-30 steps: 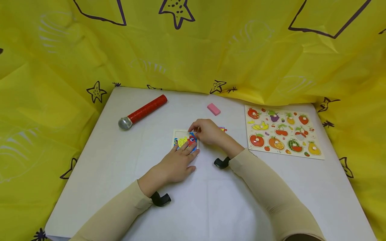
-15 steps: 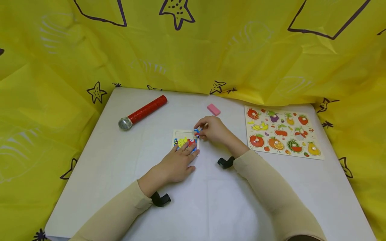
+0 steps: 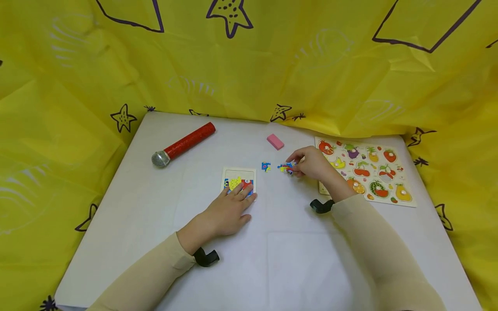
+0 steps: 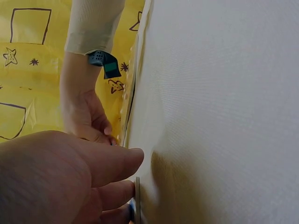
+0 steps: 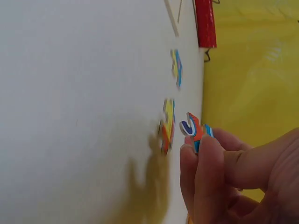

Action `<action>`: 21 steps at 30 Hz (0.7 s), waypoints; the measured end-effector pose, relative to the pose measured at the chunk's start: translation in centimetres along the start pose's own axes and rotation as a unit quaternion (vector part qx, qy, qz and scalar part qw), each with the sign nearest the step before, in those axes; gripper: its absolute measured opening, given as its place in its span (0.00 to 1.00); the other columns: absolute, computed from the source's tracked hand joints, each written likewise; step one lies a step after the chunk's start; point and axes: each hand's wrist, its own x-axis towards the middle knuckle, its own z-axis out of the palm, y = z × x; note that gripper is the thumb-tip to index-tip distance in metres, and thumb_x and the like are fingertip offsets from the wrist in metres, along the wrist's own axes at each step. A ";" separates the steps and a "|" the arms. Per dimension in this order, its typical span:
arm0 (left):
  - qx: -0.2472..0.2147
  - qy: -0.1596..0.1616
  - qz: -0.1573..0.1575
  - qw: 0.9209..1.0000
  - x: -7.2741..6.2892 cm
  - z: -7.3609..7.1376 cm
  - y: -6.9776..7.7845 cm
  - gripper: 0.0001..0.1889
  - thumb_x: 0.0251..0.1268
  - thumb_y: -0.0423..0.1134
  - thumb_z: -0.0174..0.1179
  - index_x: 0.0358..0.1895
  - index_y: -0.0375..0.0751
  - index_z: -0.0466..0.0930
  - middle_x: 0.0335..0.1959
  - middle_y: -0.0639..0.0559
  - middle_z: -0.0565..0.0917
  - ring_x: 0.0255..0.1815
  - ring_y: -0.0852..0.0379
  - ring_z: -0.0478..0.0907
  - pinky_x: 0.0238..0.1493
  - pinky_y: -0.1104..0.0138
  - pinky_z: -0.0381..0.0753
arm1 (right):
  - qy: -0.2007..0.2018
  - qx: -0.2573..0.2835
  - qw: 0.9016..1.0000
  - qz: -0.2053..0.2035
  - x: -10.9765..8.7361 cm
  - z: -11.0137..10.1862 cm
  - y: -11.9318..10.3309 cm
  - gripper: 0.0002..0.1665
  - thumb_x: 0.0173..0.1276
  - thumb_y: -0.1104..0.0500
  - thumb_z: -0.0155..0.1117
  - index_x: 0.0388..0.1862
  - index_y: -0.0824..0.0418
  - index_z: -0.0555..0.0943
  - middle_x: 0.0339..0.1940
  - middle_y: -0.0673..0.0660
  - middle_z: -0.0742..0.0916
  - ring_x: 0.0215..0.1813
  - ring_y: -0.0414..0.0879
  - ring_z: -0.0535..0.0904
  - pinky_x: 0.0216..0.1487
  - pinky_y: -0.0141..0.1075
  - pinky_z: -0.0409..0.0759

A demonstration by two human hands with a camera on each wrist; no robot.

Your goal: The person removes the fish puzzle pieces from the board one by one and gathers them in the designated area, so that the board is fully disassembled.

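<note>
- R hand (image 3: 311, 163): thumb + fingertips pinch held pc. (image 5: 195, 133), apparently lifted just off table (image 3: 179, 207).
- Handling (est.): light, stiff, thin; smooth face may slip, tabs prob. weakest. Grip opp. edges, avoid tabs.
- R hand pose: reaches in from 4 o'clock, fingers twd. 10.
- Ref. held pc., head view: blue-yellow pc. (image 3: 266, 166) flat at 9 o'clock; another loose pc. (image 5: 169, 123) just beside/below.
- Tray (image 3: 247, 174): betw. 8 and 9 o'clock, part-filled. L hand (image 3: 225, 214): fingers straight, spread, resting on its 6-o'clock half; arm from 8.
- Pink block (image 3: 275, 141): 11 o'clock.
</note>
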 end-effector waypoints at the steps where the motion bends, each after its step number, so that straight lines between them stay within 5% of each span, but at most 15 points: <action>1: 0.000 0.001 0.001 1.000 0.0 0.0 0.0 0.34 0.85 0.53 0.53 0.87 0.49 0.61 0.91 0.49 0.54 0.92 0.41 0.47 0.88 0.36 0.50 | 0.003 -0.005 1.000 0.006 -0.1 -0.3 0.3 0.14 0.71 0.73 0.69 0.53 0.66 0.91 0.45 0.63 0.80 0.30 0.47 0.87 0.36 0.37 0.90; 15: -0.006 0.005 0.003 1.000 -0.2 0.0 0.0 0.33 0.84 0.52 0.54 0.86 0.49 0.62 0.90 0.48 0.55 0.92 0.41 0.48 0.88 0.37 0.51 | 0.004 -0.043 0.998 0.050 -0.2 -1.8 2.3 0.14 0.71 0.72 0.70 0.53 0.64 0.91 0.39 0.61 0.80 0.27 0.46 0.82 0.31 0.33 0.85; 21: -0.003 0.005 0.002 1.000 -0.1 0.0 0.0 0.34 0.85 0.53 0.54 0.86 0.50 0.61 0.90 0.49 0.55 0.92 0.42 0.48 0.88 0.37 0.51 | 0.006 -0.081 0.996 0.039 -0.2 -1.5 2.3 0.12 0.73 0.69 0.70 0.52 0.63 0.90 0.40 0.62 0.82 0.25 0.47 0.83 0.30 0.33 0.84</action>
